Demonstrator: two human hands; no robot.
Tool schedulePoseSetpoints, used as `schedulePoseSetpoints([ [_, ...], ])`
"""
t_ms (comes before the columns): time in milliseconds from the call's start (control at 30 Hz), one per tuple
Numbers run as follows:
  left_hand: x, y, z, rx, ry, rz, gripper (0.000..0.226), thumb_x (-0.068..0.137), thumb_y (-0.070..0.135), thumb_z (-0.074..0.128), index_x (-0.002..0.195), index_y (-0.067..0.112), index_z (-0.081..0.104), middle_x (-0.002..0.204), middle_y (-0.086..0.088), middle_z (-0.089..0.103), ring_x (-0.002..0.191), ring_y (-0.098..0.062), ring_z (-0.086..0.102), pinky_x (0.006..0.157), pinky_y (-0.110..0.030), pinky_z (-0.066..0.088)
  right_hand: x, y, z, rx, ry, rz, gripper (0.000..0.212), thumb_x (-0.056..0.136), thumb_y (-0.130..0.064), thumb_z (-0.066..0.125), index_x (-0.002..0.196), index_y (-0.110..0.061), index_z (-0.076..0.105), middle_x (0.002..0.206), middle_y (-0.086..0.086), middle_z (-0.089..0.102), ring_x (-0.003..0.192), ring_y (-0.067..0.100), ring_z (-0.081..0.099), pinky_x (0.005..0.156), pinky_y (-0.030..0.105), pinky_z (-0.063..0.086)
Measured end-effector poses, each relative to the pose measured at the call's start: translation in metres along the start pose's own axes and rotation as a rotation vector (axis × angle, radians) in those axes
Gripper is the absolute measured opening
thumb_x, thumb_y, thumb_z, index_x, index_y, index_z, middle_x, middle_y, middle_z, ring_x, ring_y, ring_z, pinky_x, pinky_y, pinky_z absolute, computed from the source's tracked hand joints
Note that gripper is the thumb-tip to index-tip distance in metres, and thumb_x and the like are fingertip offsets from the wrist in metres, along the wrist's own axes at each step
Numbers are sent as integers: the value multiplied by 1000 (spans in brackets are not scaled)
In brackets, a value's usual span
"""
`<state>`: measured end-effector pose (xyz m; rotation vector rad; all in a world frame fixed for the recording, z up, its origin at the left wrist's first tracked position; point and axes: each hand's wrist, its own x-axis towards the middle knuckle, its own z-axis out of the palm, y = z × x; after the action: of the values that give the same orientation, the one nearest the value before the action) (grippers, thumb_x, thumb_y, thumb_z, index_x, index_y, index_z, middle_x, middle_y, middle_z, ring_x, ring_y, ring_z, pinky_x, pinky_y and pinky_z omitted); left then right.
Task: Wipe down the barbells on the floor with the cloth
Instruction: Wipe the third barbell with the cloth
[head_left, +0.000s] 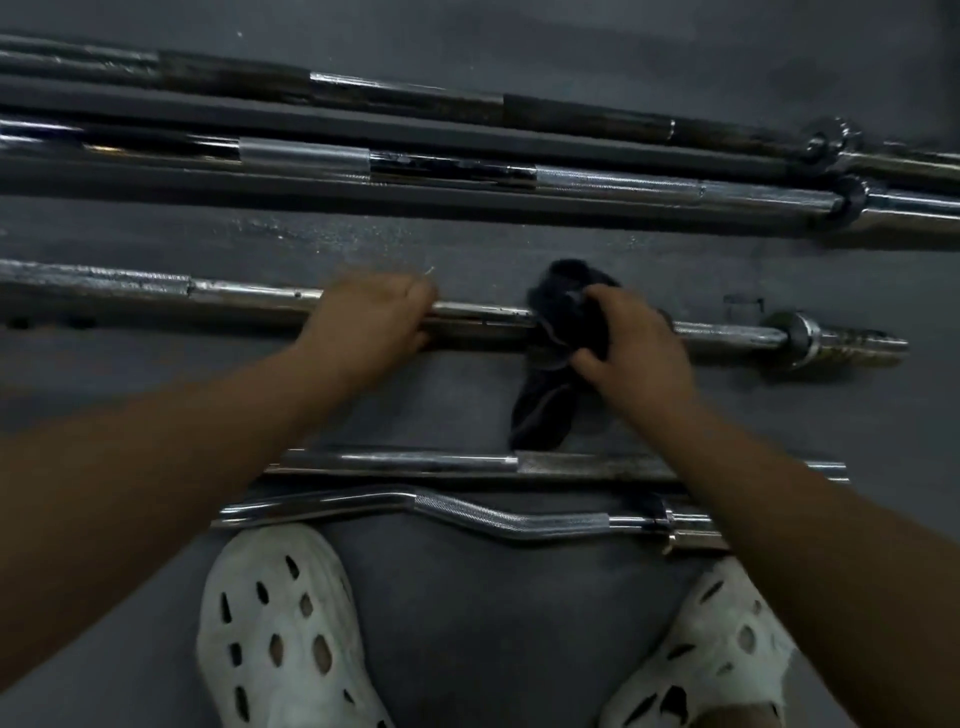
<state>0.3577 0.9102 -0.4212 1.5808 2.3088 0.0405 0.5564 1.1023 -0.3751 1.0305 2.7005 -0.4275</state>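
Observation:
A chrome barbell (478, 314) lies across the middle of the dark floor, its collar and sleeve end at the right. My left hand (371, 317) grips its shaft left of centre. My right hand (631, 338) holds a black cloth (558, 353) wrapped around the shaft a little to the right; the cloth's loose end hangs down onto the floor. Two longer barbells (447, 169) lie side by side further away, the far one (405, 91) darker and rusty.
Close to my feet lie a short straight bar (405, 462) and a curved chrome curl bar (467, 512). My white perforated clogs (280, 629) stand on the grey rubber floor (493, 623) at the bottom of the view.

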Motion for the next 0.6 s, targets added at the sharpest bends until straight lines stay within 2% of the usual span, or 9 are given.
schedulePoseSetpoints([
  [33,-1,3,3,1,-5,-20,32,88,43,65,103,16,55,98,-13,65,88,-34,63,68,-36,44,-6,-1,6,27,63,72,63,73,-18,75,133,-14,55,129,13,60,117,34,56,101,41,44],
  [100,23,-5,-8,-118,-286,-72,28,86,43,65,96,19,57,90,-9,64,85,-31,64,67,-33,46,-6,-36,25,114,141,127,56,70,-13,73,124,-13,60,121,12,63,112,33,57,98,39,44],
  [200,50,-17,-20,-299,-636,-118,29,82,43,67,93,16,63,85,-7,71,79,-28,69,75,-41,57,-3,-72,27,113,12,-170,60,70,-13,72,129,-16,58,125,9,63,112,32,59,96,38,46],
  [267,37,-16,-12,-120,-389,-85,29,85,44,65,95,18,58,93,-8,70,85,-30,67,69,-35,50,9,-46,10,44,-97,-227,66,73,-20,73,136,-21,53,131,7,61,115,31,59,96,39,48],
  [333,4,-1,3,35,-26,-9,31,89,50,61,98,21,54,97,-9,67,88,-32,64,65,-34,42,9,-9,4,-15,-32,-62,67,72,-23,75,135,-20,53,129,8,63,115,32,60,96,40,48],
  [367,0,4,6,17,6,-8,34,89,55,59,96,22,53,94,-8,65,85,-32,63,65,-35,41,1,-4,9,-13,37,29,64,71,-22,76,132,-17,55,125,10,64,113,33,59,95,40,47],
  [500,44,-10,-23,-273,-581,-95,49,82,70,59,78,22,55,77,3,59,71,-17,57,68,-32,42,6,-65,35,6,120,-40,51,69,-17,73,119,-17,60,111,11,64,101,33,60,86,39,46],
  [567,47,-11,-30,-248,-575,-71,49,83,68,60,87,19,59,82,1,65,74,-20,62,69,-32,46,14,-61,18,-29,-63,-204,62,73,-23,74,132,-22,54,124,8,62,109,32,60,88,38,47],
  [600,40,-11,-25,-128,-440,-59,48,86,67,58,95,20,58,88,-1,65,80,-25,63,67,-32,44,19,-46,8,-41,-135,-232,67,74,-26,75,136,-24,50,129,7,61,113,31,60,90,38,48],
])
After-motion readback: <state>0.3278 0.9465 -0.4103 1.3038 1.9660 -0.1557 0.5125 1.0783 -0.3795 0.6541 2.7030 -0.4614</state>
